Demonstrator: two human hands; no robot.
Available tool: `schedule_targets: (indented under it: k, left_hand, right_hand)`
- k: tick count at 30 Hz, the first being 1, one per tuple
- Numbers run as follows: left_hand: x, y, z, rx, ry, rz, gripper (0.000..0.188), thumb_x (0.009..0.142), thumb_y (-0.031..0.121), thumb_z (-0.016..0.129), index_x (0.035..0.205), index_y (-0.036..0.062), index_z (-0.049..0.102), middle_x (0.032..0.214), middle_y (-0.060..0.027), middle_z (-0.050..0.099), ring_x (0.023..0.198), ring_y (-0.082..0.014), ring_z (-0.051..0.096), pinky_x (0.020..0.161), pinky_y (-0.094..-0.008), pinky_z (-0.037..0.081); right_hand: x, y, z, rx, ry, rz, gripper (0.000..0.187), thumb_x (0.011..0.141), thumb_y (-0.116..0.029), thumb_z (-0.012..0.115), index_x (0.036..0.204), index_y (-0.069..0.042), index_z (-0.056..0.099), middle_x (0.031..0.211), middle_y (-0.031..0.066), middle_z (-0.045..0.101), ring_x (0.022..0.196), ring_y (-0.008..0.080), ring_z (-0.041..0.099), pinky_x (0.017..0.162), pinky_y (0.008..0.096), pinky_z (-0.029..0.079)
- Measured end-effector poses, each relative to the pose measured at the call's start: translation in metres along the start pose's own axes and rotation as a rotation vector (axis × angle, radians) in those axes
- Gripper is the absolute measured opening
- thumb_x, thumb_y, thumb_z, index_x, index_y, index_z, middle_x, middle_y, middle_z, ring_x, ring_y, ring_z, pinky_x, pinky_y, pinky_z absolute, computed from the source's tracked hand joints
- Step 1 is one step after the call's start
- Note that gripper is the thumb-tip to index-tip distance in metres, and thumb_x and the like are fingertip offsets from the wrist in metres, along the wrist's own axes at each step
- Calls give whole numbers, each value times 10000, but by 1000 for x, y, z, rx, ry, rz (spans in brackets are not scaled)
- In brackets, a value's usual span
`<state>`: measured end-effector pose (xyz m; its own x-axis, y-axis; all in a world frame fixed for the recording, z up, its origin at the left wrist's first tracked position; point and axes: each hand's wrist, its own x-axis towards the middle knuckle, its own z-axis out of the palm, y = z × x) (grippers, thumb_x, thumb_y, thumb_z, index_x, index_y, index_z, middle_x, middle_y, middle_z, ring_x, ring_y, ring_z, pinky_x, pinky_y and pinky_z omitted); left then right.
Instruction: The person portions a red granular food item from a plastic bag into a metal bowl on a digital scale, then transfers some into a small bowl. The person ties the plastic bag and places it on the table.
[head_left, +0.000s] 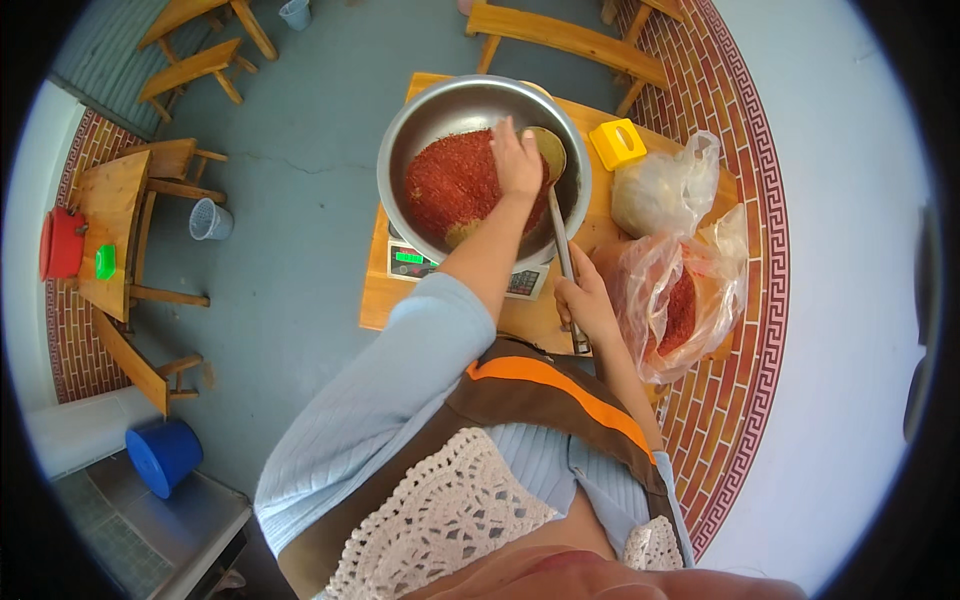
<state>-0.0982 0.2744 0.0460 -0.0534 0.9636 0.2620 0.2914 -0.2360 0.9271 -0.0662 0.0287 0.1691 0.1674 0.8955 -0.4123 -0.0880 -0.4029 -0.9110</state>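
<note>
A large steel bowl [396,122] stands on a digital scale [408,262] with a lit green display. Red flaky chilli-like powder [450,175] fills its bottom, with a tan patch at the near side. My left hand [515,160] is inside the bowl, over the powder's right part, fingers stretched out beside the ladle's head. My right hand [590,300] is closed round the long handle of a metal ladle [549,150]. The ladle's head rests inside the bowl's right side, tilted against the wall. Under the left palm the powder is hidden.
Right of the bowl, a yellow box [618,144], a tied clear bag [650,195] and an opened plastic bag of red powder [680,310] crowd the wooden table [374,300]. A brick-patterned wall [745,250] borders it. Benches [570,45] and a blue bucket [165,457] stand farther off.
</note>
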Motion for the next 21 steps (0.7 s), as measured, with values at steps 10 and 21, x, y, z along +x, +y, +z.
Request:
schedule_targets:
  k: [10, 21]
  left_hand:
    - [51, 76, -43, -506, 98, 148, 574, 1071, 389, 327, 1452, -37, 380, 1489, -234, 417, 1406, -373, 360, 1184, -423, 247]
    - [94, 118, -182, -553, -588, 202, 573, 1084, 439, 279, 1363, -14, 490, 1348, -178, 573, 1337, -262, 469, 1176, -397, 280]
  right_hand:
    - [-16, -12, -9, 309, -76, 28, 646, 941, -47, 496, 1541, -84, 258, 649, -3, 439, 430, 97, 423, 382, 247, 353]
    - [-47, -23, -31, 639, -217, 125, 619, 985, -87, 512, 1551, -164, 271, 679, 8, 401, 418, 80, 371, 345, 224, 294]
